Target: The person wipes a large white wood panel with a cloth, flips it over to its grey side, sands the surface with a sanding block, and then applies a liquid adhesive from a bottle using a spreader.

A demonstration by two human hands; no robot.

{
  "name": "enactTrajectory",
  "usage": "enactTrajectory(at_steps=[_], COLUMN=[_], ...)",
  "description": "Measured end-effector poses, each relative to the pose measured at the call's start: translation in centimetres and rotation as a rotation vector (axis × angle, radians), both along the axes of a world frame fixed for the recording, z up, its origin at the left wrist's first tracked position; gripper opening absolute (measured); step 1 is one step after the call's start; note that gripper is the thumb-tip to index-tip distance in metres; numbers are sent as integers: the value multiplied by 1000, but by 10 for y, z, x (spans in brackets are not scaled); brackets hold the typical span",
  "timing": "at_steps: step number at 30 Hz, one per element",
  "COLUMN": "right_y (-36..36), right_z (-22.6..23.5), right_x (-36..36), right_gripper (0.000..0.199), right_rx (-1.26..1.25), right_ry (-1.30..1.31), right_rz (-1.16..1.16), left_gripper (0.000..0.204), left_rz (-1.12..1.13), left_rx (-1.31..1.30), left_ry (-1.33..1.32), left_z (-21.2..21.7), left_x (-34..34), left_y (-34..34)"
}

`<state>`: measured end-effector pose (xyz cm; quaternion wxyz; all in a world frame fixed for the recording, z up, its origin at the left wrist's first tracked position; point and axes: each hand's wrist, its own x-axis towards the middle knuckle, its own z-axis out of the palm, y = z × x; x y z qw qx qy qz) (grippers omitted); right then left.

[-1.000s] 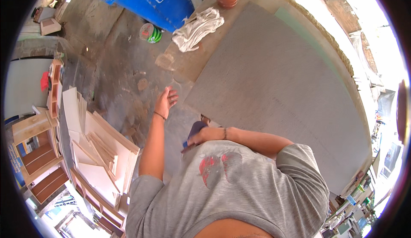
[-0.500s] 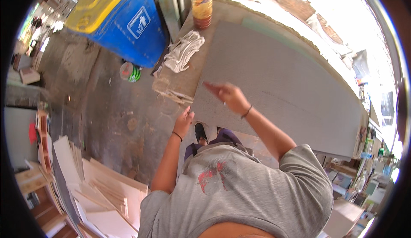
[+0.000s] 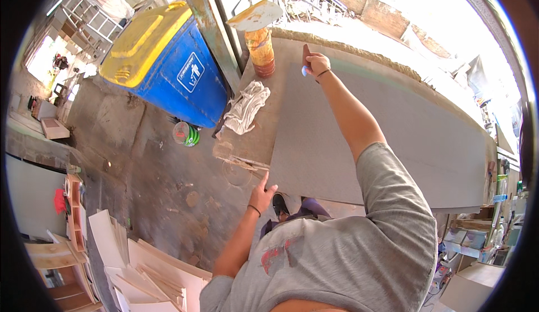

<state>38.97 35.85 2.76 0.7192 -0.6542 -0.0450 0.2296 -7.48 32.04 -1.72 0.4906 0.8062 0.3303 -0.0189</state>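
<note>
A large flat grey panel (image 3: pixel 387 126) lies on the worn workbench. My right arm reaches across to its far left part, where my right hand (image 3: pixel 318 64) is closed on a flat reddish-brown piece (image 3: pixel 306 53). A small bluish-white bit (image 3: pixel 305 70) shows beside those fingers; its kind is unclear. At the panel's near left corner is my left hand (image 3: pixel 260 195), with the index finger stretched out, the thumb apart and nothing in it. Left of the panel, a crumpled whitish cloth (image 3: pixel 247 108) rests on the bare bench end (image 3: pixel 238 146).
An orange-red stained cylinder (image 3: pixel 260 53) with a pale flat piece (image 3: pixel 255 16) on top stands behind the cloth. Beyond the bench's left side are a blue bin (image 3: pixel 174 79) with a yellow lid and a small green-and-white tub (image 3: pixel 186 134). Pale board offcuts (image 3: pixel 151 278) lean at lower left.
My right hand has moved away from me across the panel to its far left part, with the reddish-brown piece. The left hand stays by the near corner. The whole view has shifted.
</note>
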Motion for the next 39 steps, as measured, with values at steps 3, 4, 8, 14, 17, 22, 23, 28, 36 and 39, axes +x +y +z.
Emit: enactTrajectory(at_steps=[3,4,8,14,17,22,23,28,36,39], right_y=[55,63,25,-162,-311,-491,-511,-546,-527,-523], right_z=[1,9,-7,-18,-31,-34,-34,-64,-62,-63], right_x=[-6,-15,-8,-103,-136,-210,-223,-241,-236,-235], right_gripper=[28,31,32,31,37,54,58,77,68,64], right_rx=[193,261,198,-242,-746,-1434,-1448,-947,-674,-632], right_ry=[21,10,-34,-512,-371,-77,26,155,188,184], right_rz=[118,138,216,-152,-493,-1085,-1180,-1289,-1336,-1345], left_gripper=[63,63,57,60,61,57,55,54,55,56], left_rz=[68,72,144,114,83,111,68,15,-11,38], left_rx=[-40,-75,-61,-27,-81,-342,-301,-404,-293,-392], left_ry=[-96,-124,-125,26,-51,47,46,67,-8,26], left_z=[-3,-5,-18,-18,-37,-19,-25,0,-9,30], left_x=[-12,-14,9,25,23,33,35,49,62,69], left_y=[-6,-11,-23,-12,-6,0,7,5,22,2])
